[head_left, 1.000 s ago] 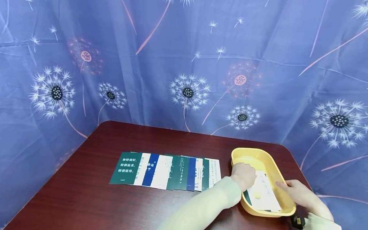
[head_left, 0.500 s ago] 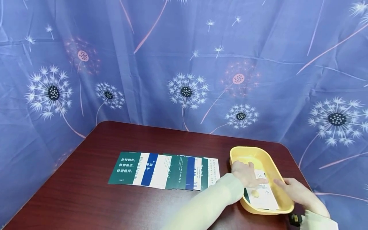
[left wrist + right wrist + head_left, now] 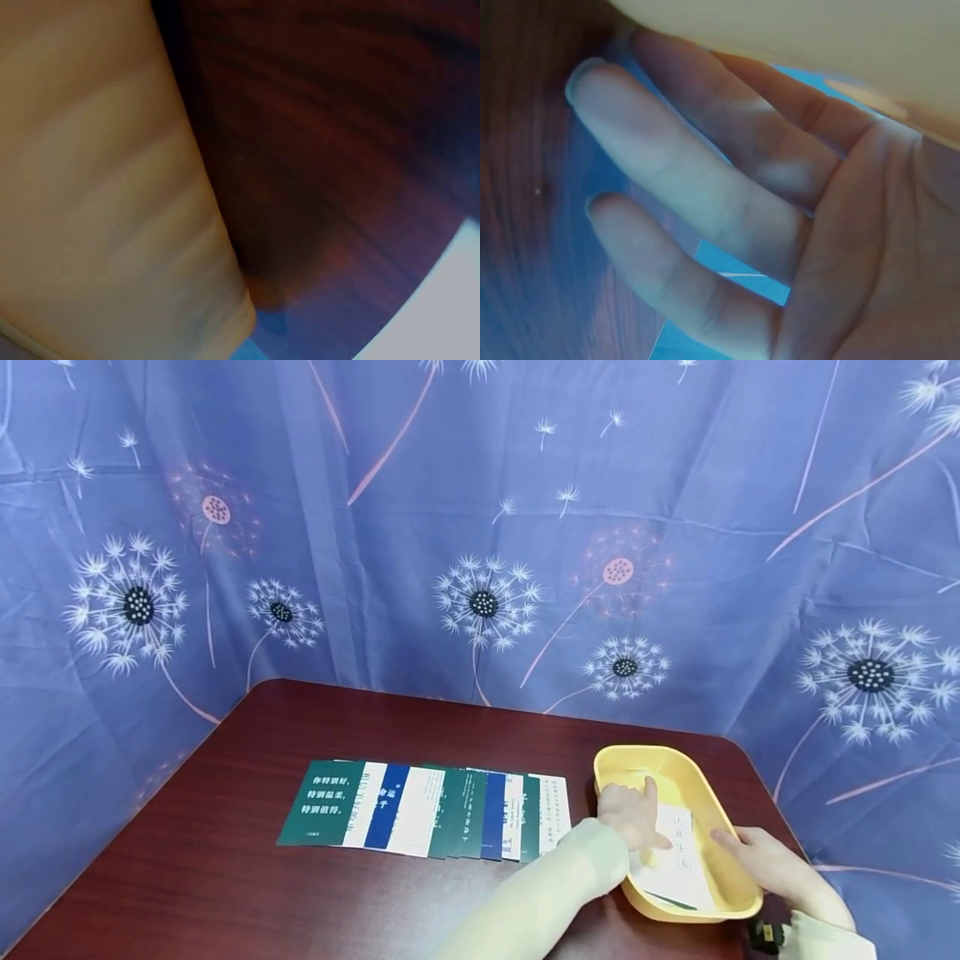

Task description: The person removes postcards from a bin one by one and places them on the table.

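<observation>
A yellow plastic tray (image 3: pixel 738 893) stands at the table's right side with white and green printed cards (image 3: pixel 686 872) inside. My left hand (image 3: pixel 630 817) reaches over the tray's left rim onto these cards, index finger pointing away and thumb out to the right; its other fingers are hidden, and I cannot tell whether it pinches a card. The left wrist view shows only the tray's outer wall (image 3: pixel 97 172) and table. My right hand (image 3: pixel 768 860) holds the tray's right side, thumb over the rim. In the right wrist view its fingers (image 3: pixel 697 187) lie along the outside, below the tray.
Left of the tray, a row of overlapping green, white and blue cards (image 3: pixel 322 806) lies on the dark red wooden table (image 3: pixel 300 910). A blue dandelion-print curtain (image 3: pixel 390 552) hangs behind the table and at both sides.
My left hand has gone from a fist to index finger and thumb spread, the thumb then drawing in leftward. The top white card has shifted left over the green one. The right hand stays on the rim.
</observation>
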Motion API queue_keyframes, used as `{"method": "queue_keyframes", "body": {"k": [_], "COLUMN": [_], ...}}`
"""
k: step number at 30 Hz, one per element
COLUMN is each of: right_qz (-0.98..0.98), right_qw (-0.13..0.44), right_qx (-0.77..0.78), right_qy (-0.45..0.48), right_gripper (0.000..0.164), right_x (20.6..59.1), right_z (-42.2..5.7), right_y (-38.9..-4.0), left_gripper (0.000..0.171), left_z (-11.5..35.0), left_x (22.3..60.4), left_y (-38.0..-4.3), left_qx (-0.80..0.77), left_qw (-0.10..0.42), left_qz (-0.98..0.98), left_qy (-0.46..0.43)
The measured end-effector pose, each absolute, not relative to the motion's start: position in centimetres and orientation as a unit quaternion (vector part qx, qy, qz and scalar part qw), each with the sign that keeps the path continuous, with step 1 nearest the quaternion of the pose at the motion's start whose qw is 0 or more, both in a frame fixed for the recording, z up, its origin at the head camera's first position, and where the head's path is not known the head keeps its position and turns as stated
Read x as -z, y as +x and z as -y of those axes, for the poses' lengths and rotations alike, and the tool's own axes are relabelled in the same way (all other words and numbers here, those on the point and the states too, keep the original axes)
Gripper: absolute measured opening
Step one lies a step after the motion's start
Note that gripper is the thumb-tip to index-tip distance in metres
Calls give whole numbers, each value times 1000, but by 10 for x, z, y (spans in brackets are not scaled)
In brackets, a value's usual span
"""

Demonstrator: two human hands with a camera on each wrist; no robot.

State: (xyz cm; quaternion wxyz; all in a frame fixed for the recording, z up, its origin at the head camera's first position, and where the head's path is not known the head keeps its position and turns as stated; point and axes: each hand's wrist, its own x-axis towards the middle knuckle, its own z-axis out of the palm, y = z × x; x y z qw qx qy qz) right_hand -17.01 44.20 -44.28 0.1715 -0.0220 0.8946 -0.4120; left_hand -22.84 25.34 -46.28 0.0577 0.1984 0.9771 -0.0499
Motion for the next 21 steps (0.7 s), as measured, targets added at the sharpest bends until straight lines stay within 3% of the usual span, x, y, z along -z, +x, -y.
{"method": "queue_keyframes", "body": {"k": [14, 17, 19, 21], "right_qz": [-876, -871, -869, -868], "right_qw": [184, 191, 192, 193], "right_qx": [443, 451, 454, 455], "right_qy": [-53, -52, -47, -43], "right_gripper": [46, 47, 47, 47], "right_x": [443, 445, 446, 447], "right_z": [-445, -446, -446, -445], "right_y": [-171, -171, -170, -170], "left_gripper": [93, 93, 85, 66], "left_z": [-247, -246, -246, -244], "left_x": [459, 457, 456, 456], "left_y": [-233, -233, -233, -234], "left_qx": [-62, -90, -111, -129], "left_qw": [-11, -5, -7, -11], "left_qz": [-980, -979, -978, -977], "left_qy": [187, 180, 175, 170]}}
